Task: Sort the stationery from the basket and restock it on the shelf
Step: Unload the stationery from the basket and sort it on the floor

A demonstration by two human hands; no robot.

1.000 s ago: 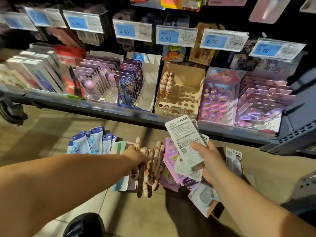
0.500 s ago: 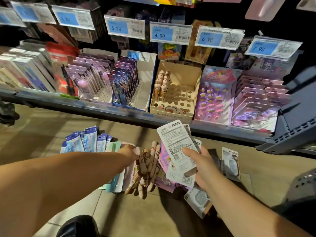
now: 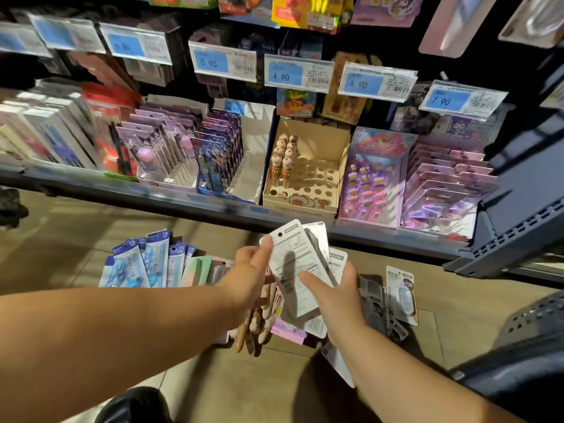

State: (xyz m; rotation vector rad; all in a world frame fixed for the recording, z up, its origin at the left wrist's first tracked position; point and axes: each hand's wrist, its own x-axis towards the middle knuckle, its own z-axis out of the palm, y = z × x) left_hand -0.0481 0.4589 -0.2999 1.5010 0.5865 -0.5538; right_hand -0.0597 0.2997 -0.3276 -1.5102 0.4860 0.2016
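My right hand [image 3: 331,296] grips a fanned stack of white carded packs [image 3: 300,264], backs facing me, just below the shelf edge [image 3: 213,209]. My left hand [image 3: 251,270] has come up to the stack, its fingertip touching the top left corner of the front card. Under both hands, on the floor, lie a pile of beige character pens [image 3: 256,328], pink carded packs [image 3: 288,329], blue ruler packs [image 3: 149,261] and grey carded packs [image 3: 399,288]. The basket is not in view.
The shelf holds a beige pen display box [image 3: 308,181] partly filled with character pens, purple carded packs [image 3: 164,145], pink sticker cards [image 3: 375,178] and price tags [image 3: 297,74] above. A dark shelf bracket [image 3: 525,215] juts out at right. My black shoe [image 3: 134,404] is at bottom.
My left hand left the pen pile on the floor and rose to touch the card stack in my right hand. The view shifted closer to the shelf.
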